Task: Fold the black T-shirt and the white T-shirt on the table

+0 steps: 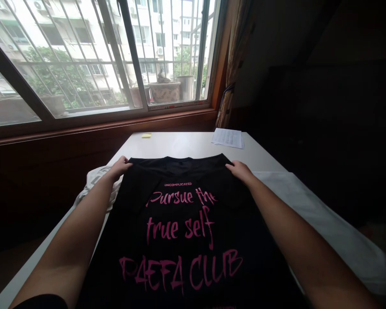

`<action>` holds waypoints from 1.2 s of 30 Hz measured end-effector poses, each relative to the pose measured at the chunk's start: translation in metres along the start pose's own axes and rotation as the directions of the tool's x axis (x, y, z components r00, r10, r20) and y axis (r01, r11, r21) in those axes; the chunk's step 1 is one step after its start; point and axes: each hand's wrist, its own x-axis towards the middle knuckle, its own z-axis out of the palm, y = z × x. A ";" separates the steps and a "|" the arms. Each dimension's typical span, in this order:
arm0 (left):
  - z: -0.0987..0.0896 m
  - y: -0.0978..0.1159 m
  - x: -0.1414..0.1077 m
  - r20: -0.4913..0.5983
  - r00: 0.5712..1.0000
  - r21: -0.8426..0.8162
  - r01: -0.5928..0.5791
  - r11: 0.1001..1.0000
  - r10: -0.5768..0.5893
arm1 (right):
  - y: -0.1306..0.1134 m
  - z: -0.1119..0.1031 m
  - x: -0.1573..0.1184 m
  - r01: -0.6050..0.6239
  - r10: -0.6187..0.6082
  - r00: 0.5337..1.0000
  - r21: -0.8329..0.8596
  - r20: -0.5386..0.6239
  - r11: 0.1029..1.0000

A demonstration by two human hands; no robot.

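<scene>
A black T-shirt (pixel 180 249) with pink lettering is stretched out in front of me over the white table, its neckline at the far end. My left hand (pixel 119 166) is closed on the shirt's far left shoulder corner. At the far right shoulder corner, my right hand (pixel 240 170) pinches the fabric. Between the two hands the top edge runs nearly straight, dipping slightly at the collar. Both arms reach forward, one along each side of the shirt. Crumpled white cloth (pixel 98 182) lies beside my left hand and forearm.
The white table (pixel 176 145) extends towards a barred window (pixel 128 56). On its far end are papers (pixel 227 138) and a small yellow note (pixel 146 135). A pale cloth (pixel 309 214) lies flat along the right side. A patterned curtain (pixel 227 103) hangs by the window frame.
</scene>
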 end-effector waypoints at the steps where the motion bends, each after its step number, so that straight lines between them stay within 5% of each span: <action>1: -0.002 0.003 0.005 -0.033 0.999 -0.001 -0.017 1.000 0.017 | -0.002 -0.004 0.005 0.004 -0.005 1.000 -0.017 -0.031 1.000; 8: -0.003 0.037 0.042 -0.303 0.939 0.149 -0.122 0.981 0.162 | -0.024 -0.017 0.035 0.035 -0.059 0.966 -0.098 -0.252 0.995; 12: 0.011 0.045 0.046 -0.255 0.935 0.231 -0.187 0.955 0.245 | -0.022 -0.013 0.041 0.107 -0.134 0.967 -0.134 -0.217 0.985; 16: 0.026 0.042 0.023 -0.081 0.934 0.306 -0.309 0.900 0.348 | -0.013 -0.005 0.028 0.150 -0.173 0.977 -0.177 -0.126 0.973; 21: 0.043 0.025 -0.050 0.187 0.886 0.336 -0.464 0.820 0.425 | -0.010 0.005 -0.028 0.358 -0.364 0.932 -0.196 0.009 0.913; 25: 0.048 -0.004 -0.138 0.437 0.760 0.408 -0.644 0.647 0.481 | 0.013 -0.002 -0.095 0.618 -0.611 0.785 -0.197 0.106 0.761; 28: 0.035 -0.031 -0.201 0.498 0.726 0.419 -0.680 0.602 0.474 | 0.050 -0.017 -0.144 0.695 -0.683 0.719 -0.167 0.127 0.700; 32: 0.000 -0.064 -0.262 0.508 0.692 0.383 -0.715 0.585 0.513 | 0.095 -0.041 -0.195 0.650 -0.650 0.757 -0.166 0.062 0.741; 36: -0.024 -0.087 -0.298 0.367 0.754 0.379 -0.656 0.653 0.545 | 0.112 -0.053 -0.228 0.551 -0.556 0.831 -0.172 0.019 0.817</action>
